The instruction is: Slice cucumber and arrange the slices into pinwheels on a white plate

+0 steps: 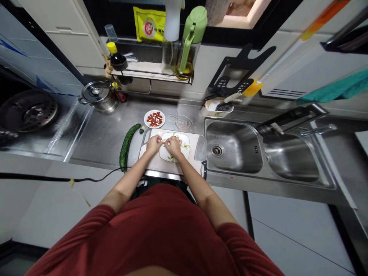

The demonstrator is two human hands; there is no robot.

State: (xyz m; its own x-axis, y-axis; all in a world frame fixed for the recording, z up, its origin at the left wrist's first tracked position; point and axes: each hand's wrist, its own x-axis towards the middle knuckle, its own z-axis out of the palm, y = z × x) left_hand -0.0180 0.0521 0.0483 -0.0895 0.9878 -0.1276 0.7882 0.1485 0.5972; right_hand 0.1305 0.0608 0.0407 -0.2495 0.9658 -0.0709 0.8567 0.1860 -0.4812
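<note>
My left hand (154, 145) is closed in a pinch over the left edge of a white square plate (163, 155). Close beside it, my right hand (173, 146) is also pinched, above the middle of the plate. A small pale-green piece, apparently a cucumber slice (163, 142), shows between the two sets of fingertips. Curved, green-edged cucumber slices (185, 146) lie in clusters on the plate. Under the plate is a light cutting board (153, 163). A wide-bladed knife (200, 148) rests at its right side. My hands partly cover the plate.
Left of the board lie a long cucumber (128, 145) and a small cucumber end (141, 130). Behind is a white dish of chopped red pieces (154, 119). A lidded pot (99, 96) stands back left. To the right is a double sink (234, 147). A cable (106, 175) crosses the front edge.
</note>
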